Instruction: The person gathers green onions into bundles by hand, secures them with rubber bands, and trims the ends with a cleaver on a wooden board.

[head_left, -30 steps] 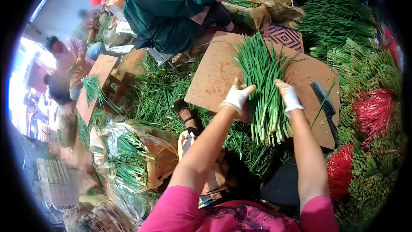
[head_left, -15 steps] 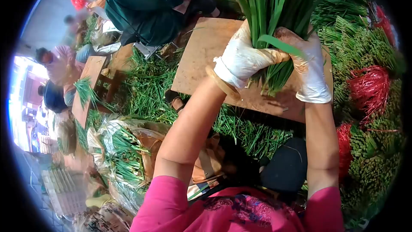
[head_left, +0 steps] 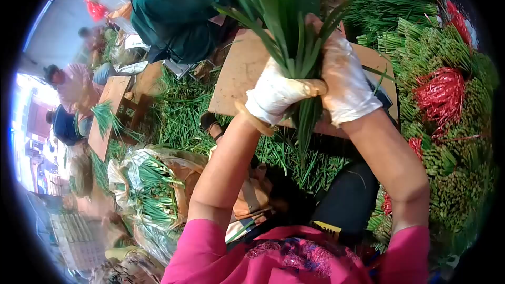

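A bunch of long, flat green chives (head_left: 284, 26) stands above the wooden board, its leaves fanning upward and a narrower part hanging below my hands. My left hand (head_left: 284, 92), in a stained white glove with a tan band at the wrist, is closed around the lower part, thumb across the front. From the other side my right hand (head_left: 344, 76), also in a stained white glove, presses against the bunch; its fingertips are partly hidden behind the leaves.
Under my hands is a low wooden board (head_left: 236, 73). Bundled green stems (head_left: 457, 163) with red plastic ties (head_left: 442, 94) are heaped at right. Loose leaves (head_left: 181, 100) litter the floor. An open bag of greens (head_left: 158, 189) stands at left. A person in dark green (head_left: 168, 16) sits beyond the board.
Both hands and the chives have moved left. My right hand has come closer to my left and turned against the bunch, and the leaves now hang lower beneath the hands.
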{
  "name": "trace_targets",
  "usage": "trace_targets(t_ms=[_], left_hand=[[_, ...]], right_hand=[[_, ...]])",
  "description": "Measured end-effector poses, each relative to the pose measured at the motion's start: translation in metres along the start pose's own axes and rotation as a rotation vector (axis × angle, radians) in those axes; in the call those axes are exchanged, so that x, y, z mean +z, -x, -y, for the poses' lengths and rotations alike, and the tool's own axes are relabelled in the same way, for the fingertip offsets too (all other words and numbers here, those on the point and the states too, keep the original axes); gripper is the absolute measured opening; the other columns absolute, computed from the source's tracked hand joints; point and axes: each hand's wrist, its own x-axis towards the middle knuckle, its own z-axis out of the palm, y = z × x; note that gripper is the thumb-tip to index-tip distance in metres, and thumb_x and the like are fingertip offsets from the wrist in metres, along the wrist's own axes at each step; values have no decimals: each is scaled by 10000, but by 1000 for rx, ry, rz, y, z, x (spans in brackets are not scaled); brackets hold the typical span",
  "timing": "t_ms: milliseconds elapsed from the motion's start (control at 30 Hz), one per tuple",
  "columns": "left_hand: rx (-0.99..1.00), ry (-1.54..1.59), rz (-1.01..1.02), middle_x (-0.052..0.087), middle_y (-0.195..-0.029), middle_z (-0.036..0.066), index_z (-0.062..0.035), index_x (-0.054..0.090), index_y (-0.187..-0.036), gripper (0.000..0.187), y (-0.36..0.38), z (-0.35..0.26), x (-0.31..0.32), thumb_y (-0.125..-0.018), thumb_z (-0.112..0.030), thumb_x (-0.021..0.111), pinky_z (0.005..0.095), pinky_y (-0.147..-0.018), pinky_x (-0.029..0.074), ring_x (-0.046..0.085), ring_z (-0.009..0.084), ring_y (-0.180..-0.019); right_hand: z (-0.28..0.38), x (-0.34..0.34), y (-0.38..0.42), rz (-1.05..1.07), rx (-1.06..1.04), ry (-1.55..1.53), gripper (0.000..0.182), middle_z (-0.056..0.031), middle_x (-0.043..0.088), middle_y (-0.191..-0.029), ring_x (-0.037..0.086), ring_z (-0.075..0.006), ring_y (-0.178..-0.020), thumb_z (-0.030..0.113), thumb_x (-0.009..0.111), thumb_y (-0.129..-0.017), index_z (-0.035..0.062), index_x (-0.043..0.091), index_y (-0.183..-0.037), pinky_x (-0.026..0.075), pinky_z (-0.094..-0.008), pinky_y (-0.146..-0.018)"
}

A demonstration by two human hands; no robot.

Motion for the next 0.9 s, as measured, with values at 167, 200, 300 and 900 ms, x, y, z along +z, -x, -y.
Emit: trace_targets(t_ms=[167,200,300,900], left_hand=[[-148,180,-372,603,-1084,66,-14,525,-1197,482,48,11,-21,-765,-124,710,327,-838,508,591,177,-948],[-269,300,-463,614,-1043,78,-13,558,-1128,395,70,1,-15,-783,-163,681,335,-798,524,611,200,-887],[-187,717,-140,601,-967,59,-26,509,-1197,404,120,17,-60,-823,-159,578,391,-835,508,599,222,-878],[287,663,-331,585,-885,-35,-150,192,-1468,751,278,-70,-42,-830,-181,587,452,-896,463,567,139,-812]], right_hand=[[20,36,18,431,254,628,413,-218,606,-1024,589,-264,-990,289,582,-883,-51,586,-1119,419,-312,-916],[21,30,17,533,-97,858,457,-231,597,-1080,573,-290,-1045,309,601,-868,-66,574,-1127,416,-323,-934],[23,9,23,379,-310,601,444,-203,606,-1132,559,-261,-1120,247,608,-871,-100,553,-1143,423,-317,-960],[1,-10,224,328,238,434,348,-117,617,-1136,571,-191,-1086,37,640,-811,1,580,-1151,475,-294,-883]])
